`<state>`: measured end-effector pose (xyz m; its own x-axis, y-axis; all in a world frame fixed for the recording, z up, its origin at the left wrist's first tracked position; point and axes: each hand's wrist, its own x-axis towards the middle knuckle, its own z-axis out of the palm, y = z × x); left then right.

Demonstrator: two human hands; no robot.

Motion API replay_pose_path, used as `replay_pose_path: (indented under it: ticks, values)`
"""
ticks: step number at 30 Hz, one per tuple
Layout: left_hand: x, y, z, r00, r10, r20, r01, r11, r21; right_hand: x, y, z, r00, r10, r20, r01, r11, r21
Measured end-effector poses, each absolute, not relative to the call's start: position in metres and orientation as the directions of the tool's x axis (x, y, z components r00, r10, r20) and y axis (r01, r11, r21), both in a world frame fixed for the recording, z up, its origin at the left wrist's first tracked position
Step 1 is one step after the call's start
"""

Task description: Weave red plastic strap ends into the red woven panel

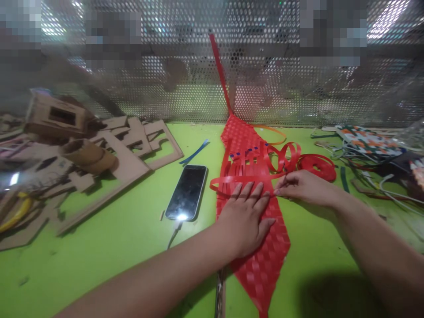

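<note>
Red weave (270,247) (tapered both ends) points lengthwise toward the mesh (185,99).

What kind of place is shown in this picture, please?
Probably a craft workspace: a red woven piece and a roll of red strip lie on the green table, with cut cardboard pieces at the left.

Clock: 12 = straight ahead. Left forearm (159,276) bare, in from between 7 and 8, running toward 2. Left hand (241,221) palm down, fingers (245,191) extended, slightly spread, pointing about 1; thumb (266,226) held out from palm, toward 2. Right forearm (367,232) bare, in from 4, running toward 10–11. Right hand (303,187) near left hand at its 2 o'clock, fingers curled, thumb and forefinger pinched, tips toward 9.
</note>
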<state>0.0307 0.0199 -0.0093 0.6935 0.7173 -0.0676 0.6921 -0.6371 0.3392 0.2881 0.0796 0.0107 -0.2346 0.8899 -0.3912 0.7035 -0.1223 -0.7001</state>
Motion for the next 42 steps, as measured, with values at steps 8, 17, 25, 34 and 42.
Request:
replay_pose_path:
  ticks: [8,17,25,34,42]
  values:
    - [0.0312,0.0169,-0.0065,0.687,0.725,-0.053,0.699,-0.639,0.321,0.2902,0.0764,0.0059,-0.311,0.88,-0.359,0.669,-0.065,-0.74]
    - [0.031,0.0171,-0.0072,0.69,0.721,-0.058,0.699,-0.644,0.311,0.2908,0.0757,0.0041,-0.305,0.886,-0.348,0.678,-0.055,-0.733]
    - [0.0322,0.0162,-0.0059,0.685,0.726,-0.055,0.706,-0.644,0.295,0.2903,0.0752,0.0063,-0.301,0.888,-0.347,0.722,-0.025,-0.692]
    - [0.0323,0.017,-0.0034,0.687,0.722,-0.081,0.704,-0.634,0.32,0.2896,0.0744,0.0058,-0.296,0.896,-0.331,0.722,-0.017,-0.692]
    - [0.0329,0.0179,-0.0047,0.689,0.72,-0.081,0.703,-0.636,0.319,0.2881,0.0743,0.0105,-0.294,0.88,-0.372,0.68,-0.081,-0.729]
